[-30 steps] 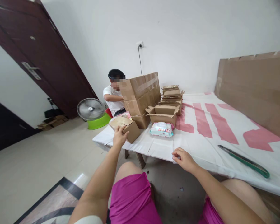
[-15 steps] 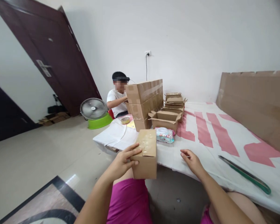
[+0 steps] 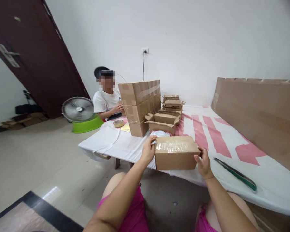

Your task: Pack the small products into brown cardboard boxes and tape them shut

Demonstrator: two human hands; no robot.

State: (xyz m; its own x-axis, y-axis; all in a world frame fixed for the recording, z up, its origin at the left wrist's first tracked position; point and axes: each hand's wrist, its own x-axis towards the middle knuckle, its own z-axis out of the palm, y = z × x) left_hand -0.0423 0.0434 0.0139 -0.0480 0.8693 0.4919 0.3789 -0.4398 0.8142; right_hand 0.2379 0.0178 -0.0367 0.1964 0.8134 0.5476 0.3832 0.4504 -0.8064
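White-clothed table (image 3: 125, 146), glossy-taped rectangular cardboard box (image 3: 175, 154), left hand (image 3: 148, 150) and right hand (image 3: 203, 164), fingers clasping its short ends

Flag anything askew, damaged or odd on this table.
Little stands out. The clear tape on the small brown cardboard box, held between left hand and right hand, looks wrinkled, and the long thin green tool lies loose near the white-covered table's edge.

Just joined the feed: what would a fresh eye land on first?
A taped cardboard box, front and centre at the near edge of the table, is gripped at its ends by the left hand and right hand. Behind it rises a stack of sealed cartons, with a second person seated at its left.
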